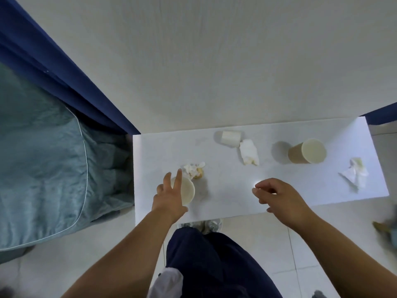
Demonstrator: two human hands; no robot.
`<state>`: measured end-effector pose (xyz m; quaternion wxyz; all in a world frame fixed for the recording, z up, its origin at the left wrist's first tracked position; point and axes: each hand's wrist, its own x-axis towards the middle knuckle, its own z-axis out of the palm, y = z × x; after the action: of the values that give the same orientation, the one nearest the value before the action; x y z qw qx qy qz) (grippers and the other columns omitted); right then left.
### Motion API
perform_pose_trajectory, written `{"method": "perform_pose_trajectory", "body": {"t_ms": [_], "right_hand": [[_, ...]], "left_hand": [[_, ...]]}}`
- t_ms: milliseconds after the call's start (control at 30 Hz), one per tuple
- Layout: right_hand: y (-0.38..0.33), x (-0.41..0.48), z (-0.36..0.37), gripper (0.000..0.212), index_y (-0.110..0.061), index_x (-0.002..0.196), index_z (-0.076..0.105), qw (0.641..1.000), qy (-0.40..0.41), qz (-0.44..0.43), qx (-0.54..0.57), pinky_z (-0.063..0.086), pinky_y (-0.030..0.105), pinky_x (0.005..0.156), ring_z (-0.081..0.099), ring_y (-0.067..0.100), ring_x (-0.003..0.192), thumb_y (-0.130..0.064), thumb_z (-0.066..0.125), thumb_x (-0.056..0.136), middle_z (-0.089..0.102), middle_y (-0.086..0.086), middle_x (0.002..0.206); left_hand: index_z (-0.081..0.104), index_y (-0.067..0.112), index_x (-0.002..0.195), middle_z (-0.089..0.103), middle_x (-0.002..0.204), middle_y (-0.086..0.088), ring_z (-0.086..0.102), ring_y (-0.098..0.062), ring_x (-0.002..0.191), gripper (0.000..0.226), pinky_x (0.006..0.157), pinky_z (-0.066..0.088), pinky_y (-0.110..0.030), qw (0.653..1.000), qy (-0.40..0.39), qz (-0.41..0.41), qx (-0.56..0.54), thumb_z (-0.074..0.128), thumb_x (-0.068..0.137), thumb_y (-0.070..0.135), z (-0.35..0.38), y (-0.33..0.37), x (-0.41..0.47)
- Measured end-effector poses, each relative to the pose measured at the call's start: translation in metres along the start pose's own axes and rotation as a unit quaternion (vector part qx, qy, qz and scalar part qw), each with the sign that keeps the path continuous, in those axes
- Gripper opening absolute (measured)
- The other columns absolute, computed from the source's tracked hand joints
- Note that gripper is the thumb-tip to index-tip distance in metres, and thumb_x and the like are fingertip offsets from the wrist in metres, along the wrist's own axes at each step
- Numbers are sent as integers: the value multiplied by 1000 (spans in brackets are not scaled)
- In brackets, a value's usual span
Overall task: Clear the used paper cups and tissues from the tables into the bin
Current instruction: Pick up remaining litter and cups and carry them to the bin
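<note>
Head view | left hand (169, 195) fingers splayed over paper cup (189, 191) | right hand (279, 196) loosely curled, empty

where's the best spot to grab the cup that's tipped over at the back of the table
Take the tipped cup across its side wall from above, thumb on the near side. It lies on its side, so the wall faces up, and a tissue crowds its right end.

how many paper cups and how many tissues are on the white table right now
cream paper cups: 3
crumpled white tissues: 3
total: 6
</note>
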<state>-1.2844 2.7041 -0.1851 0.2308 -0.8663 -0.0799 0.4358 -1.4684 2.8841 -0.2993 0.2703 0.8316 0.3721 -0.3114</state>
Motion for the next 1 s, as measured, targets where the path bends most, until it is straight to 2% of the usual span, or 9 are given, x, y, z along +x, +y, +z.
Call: {"method": "perform_pose_trajectory", "body": {"t_ms": [167, 400, 667, 767, 867, 933, 1000], "right_hand": [[-1, 5, 7, 19, -21, 104, 60, 999, -3, 33, 4, 53, 39, 87, 63, 13, 89, -34, 61, 90, 64, -5, 97], [13, 8, 4, 20, -16, 105, 60, 997, 4, 64, 35, 53, 36, 85, 62, 13, 87, -31, 60, 91, 64, -3, 94], [46, 31, -19, 25, -13, 109, 59, 995, 3, 91, 46, 49, 30, 76, 60, 16, 85, -29, 62, 90, 62, -2, 93], [61, 47, -40, 30, -14, 114, 57, 997, 14, 74, -1, 41, 25, 77, 57, 14, 89, -31, 62, 90, 61, -1, 103], [75, 67, -70, 36, -16, 122, 52, 997, 38, 47, -51, 40, 25, 80, 54, 14, 96, -30, 61, 91, 58, 1, 115], [83, 82, -92, 43, -17, 128, 48, 993, 67, 19, -94, 43, 28, 85, 53, 18, 107, -29, 62, 89, 52, 4, 125], [88, 98, -114, 52, -17, 135, 42, 984, 96, -7, -153, 43, 36, 92, 44, 24, 121, -28, 63, 88, 43, 7, 134]], "left_hand": [[-6, 30, 150, 5, 149, -2, 30, -29, 127, 104, 99, 43, -38, 999, -33, 30, -10, 70, 79, 38, 1, 1, 14], [13, 25, 143, 30, 139, 0, 35, -30, 116, 95, 90, 44, -36, 998, -11, 49, -24, 69, 70, 49, -17, 26, 12], [17, 25, 144, 30, 137, -3, 28, -29, 123, 94, 93, 38, -37, 995, 15, 60, -77, 70, 69, 46, -50, 89, 7], [19, 24, 144, 29, 137, -3, 34, -27, 124, 95, 93, 40, -37, 989, 16, 62, -130, 75, 69, 40, -57, 119, 6], [22, 25, 144, 28, 137, 1, 42, -23, 119, 94, 92, 43, -36, 983, 13, 42, -177, 77, 68, 38, -56, 148, 3], [23, 24, 145, 27, 138, 2, 42, -22, 119, 94, 95, 42, -35, 982, 14, 33, -184, 76, 69, 37, -52, 168, 1], [24, 22, 145, 26, 138, 3, 41, -22, 122, 94, 98, 42, -35, 983, 11, 27, -181, 76, 69, 39, -48, 188, 0]]}}
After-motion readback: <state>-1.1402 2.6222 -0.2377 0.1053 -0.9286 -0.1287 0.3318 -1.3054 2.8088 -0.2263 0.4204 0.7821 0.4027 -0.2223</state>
